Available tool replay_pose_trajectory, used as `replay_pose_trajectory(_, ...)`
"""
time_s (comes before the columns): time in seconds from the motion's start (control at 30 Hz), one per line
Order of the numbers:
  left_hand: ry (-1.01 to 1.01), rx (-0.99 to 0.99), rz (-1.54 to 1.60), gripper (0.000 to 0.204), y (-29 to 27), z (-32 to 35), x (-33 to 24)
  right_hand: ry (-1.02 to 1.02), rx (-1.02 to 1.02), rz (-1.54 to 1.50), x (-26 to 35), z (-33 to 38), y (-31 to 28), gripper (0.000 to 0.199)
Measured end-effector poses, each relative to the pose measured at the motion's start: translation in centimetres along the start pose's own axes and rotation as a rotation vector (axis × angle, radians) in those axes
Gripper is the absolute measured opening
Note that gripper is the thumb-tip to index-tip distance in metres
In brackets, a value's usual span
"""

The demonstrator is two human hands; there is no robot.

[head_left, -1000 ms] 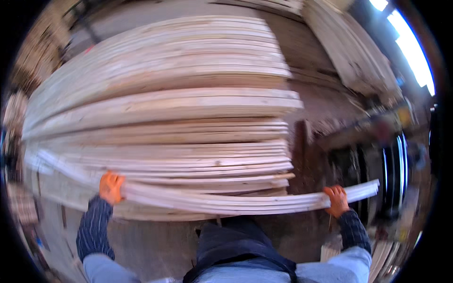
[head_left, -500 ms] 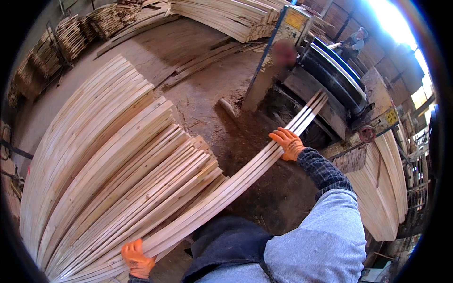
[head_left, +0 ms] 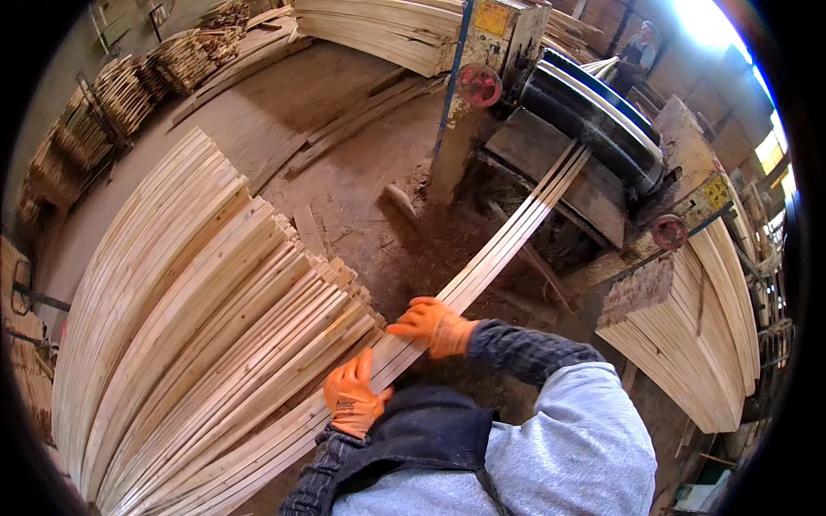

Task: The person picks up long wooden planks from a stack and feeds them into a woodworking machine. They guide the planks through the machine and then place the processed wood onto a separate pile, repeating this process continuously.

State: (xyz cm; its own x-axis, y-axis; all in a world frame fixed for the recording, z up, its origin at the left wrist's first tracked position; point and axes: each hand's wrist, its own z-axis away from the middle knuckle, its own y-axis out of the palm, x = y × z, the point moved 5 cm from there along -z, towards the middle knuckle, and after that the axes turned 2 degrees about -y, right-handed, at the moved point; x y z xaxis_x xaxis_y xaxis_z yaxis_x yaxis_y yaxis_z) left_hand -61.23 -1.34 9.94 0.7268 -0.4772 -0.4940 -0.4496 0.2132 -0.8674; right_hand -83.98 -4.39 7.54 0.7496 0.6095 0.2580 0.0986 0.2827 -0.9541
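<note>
Head view of a sawmill floor. Both hands wear orange gloves. The left hand [head_left: 353,397], at lower centre of the frame, lies with fingers spread on a few long slats [head_left: 482,271] held together as a bundle; the right hand [head_left: 433,325], just above and to the right of it, is curled over the bundle's upper edge. The slats run diagonally from the lower left, past both hands, up to the saw machine [head_left: 594,129] at upper right, where their far ends rest on its dark infeed plate. A large stack [head_left: 189,318] of pale sawn slats fills the left half of the frame, its boards fanned and bent by the lens; the held slats lie along its right-hand edge. A second pile [head_left: 697,335] of boards stands at the right edge, below the machine. Two red handwheels [head_left: 479,84] show on the machine's frame. The floor [head_left: 344,181] between stack and machine is covered with sawdust and offcuts. Another person [head_left: 635,53] stands behind the machine at the upper right, too small to describe.
</note>
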Motion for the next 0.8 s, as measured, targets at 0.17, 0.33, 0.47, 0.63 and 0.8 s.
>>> replay_pose_trajectory(0.17,-0.049,-0.088,-0.117,0.091,-1.8,7.0,2.7,0.085,0.064,0.056,-5.9,4.4,-1.4,0.096)
replay_pose_trajectory(0.33,-0.227,-0.13,-0.459,0.094,-8.3,21.0,10.8,0.223,-0.035,0.1,-10.4,7.6,-2.7,0.094)
replay_pose_trajectory(0.47,-0.3,-0.04,-0.371,0.081,-9.1,22.3,12.5,0.309,-0.185,0.229,-12.9,9.9,-2.2,0.099)
replay_pose_trajectory(0.63,-0.394,0.06,-0.293,0.073,-5.7,17.4,8.3,-0.089,-0.144,-0.001,-4.9,4.4,-2.1,0.091)
replay_pose_trajectory(0.8,-0.327,0.052,-0.141,0.089,-2.4,13.5,4.4,-0.357,-0.069,-0.156,5.2,-0.9,-1.0,0.094)
